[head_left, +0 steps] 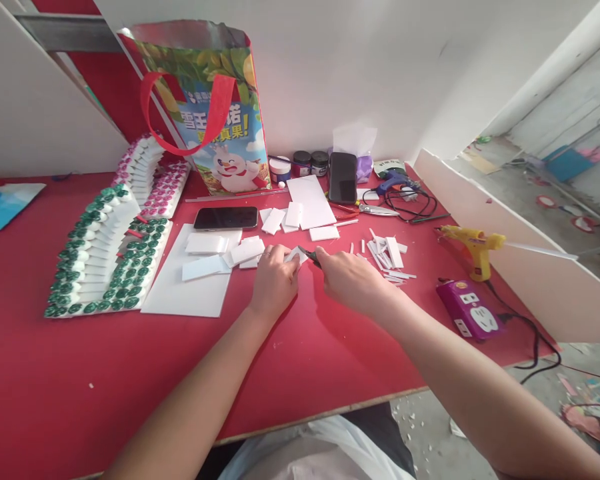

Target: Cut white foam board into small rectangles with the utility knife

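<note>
My left hand (276, 277) is closed on a small white foam piece (295, 254) at the middle of the red table (290, 373). My right hand (347, 277) is wrapped round a dark cutting tool (310, 255), whose tip touches that piece. Most of the tool is hidden in my fingers. White rectangular pieces (247, 251) lie just left of my left hand, partly on a larger white sheet (180, 300). Thin white strips and offcuts (380, 253) are scattered to the right of my right hand.
A printed bag (230, 147) stands at the back, with two phones (226, 217) (343, 177) nearby. Decorated green and white models (105, 260) sit at left. Scissors (377, 210), a yellow glue gun (475, 247), a purple power socket (470, 310) and cables are at right.
</note>
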### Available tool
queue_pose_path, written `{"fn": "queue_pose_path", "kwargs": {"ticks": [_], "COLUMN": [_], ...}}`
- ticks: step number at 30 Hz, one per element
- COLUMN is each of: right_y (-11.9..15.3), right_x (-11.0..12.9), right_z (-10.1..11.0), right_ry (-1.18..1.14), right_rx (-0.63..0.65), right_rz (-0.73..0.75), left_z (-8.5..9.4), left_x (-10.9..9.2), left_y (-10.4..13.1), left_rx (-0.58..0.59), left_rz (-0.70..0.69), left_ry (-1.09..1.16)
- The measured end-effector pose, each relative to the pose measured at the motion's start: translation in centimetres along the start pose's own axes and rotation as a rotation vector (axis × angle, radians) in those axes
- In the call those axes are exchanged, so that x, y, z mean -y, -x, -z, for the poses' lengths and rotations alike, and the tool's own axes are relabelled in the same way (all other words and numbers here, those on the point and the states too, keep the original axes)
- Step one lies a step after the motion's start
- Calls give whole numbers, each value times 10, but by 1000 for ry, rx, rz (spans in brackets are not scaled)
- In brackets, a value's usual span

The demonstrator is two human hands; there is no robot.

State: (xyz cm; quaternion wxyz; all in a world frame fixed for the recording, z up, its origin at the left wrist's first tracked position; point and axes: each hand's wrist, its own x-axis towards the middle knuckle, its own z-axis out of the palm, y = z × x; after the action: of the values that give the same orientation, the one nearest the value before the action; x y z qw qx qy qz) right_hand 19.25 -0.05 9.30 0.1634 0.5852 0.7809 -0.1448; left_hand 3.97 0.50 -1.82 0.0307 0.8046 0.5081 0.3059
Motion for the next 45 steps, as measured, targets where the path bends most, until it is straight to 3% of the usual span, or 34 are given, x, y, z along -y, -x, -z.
{"fn": "queue_pose_path", "kwargs": {"ticks": [20, 28, 31, 35, 38, 40, 42, 45], "right_y": [33, 41, 34, 1, -25, -34, -37, -37], "right_x": [-8, -19, -24, -25, -22, -18, -15, -15], "right_z": [-26, -17, -22, -32, -36, -38, -42, -50], "right_ry": [37, -158, -322, -734, -1357, -1655, -1768, -1791], "right_rx": [39, 21, -165, -420, -340, -241, -172, -180], "right_rz": [-28, -115, -128, -195, -219, -212, -166, -60], "left_z": [-7, -5, -3, 4, 12, 16, 18, 19], "left_x": [6, 5, 7, 10, 10, 9, 6, 3], "left_y": [1, 2, 4, 7, 7, 7, 6, 4], "left_rx": [-65, -108, -121, -173, -173, -165, -160, -147], "left_rz": [-34, -80, -79, -23, 33, 35, 13, -39], "left_ry": [-40, -53, 28, 296, 446, 472, 463, 416]}}
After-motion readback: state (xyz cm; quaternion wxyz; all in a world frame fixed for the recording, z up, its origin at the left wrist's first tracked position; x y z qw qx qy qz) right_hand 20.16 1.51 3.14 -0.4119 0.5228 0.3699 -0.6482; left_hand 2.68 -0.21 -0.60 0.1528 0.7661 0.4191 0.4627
